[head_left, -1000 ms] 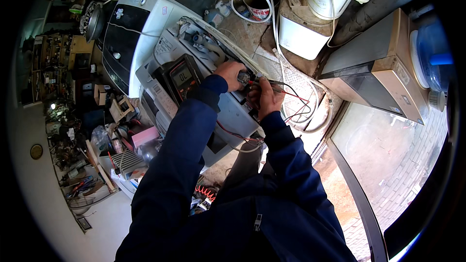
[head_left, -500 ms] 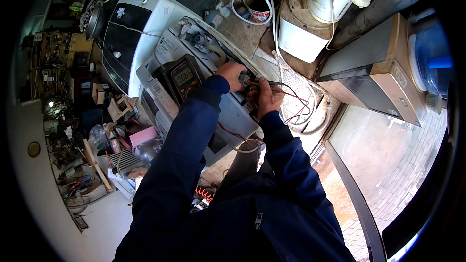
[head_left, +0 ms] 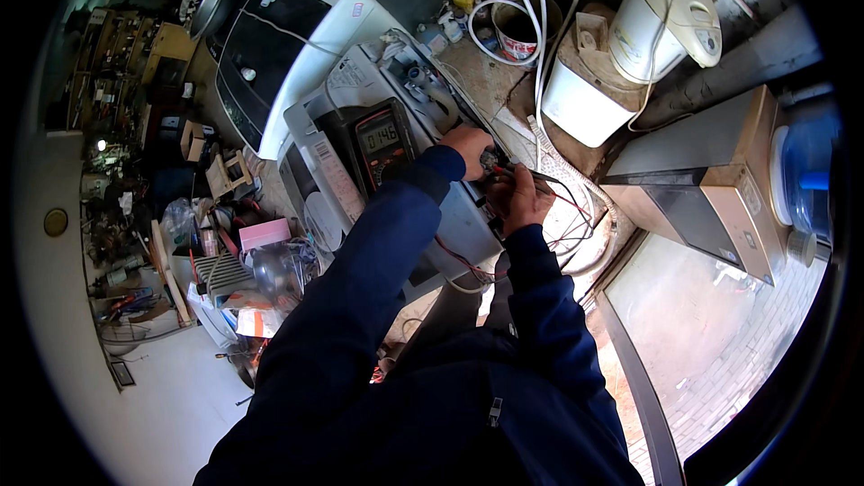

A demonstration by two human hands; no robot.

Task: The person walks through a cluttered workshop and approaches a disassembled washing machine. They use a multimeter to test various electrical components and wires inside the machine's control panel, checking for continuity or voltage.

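A dark multimeter (head_left: 382, 141) with a lit display lies on an opened pale grey appliance (head_left: 454, 220), left of my hands. My left hand (head_left: 465, 151) is closed round a small grey-black part (head_left: 492, 162) above the appliance's edge. Close beside it, the fingers of my right hand (head_left: 525, 202) are closed on test probes, whose tips I cannot make out clearly. Red and black test leads (head_left: 576, 204) loop out past my right hand. Hoses and fittings (head_left: 430, 94) show inside the appliance's open top.
A white machine with a dark lid (head_left: 270, 63) stands at the upper left. White hoses (head_left: 540, 54) hang near a bucket (head_left: 519, 34). At the right are an electric kettle (head_left: 661, 22) and a water dispenser (head_left: 697, 189). Clutter with a pink box (head_left: 265, 233) lies left.
The whole view has shifted, so the scene sits a little further right. The reading on the multimeter's display has changed. Both hands stay close together at the small part.
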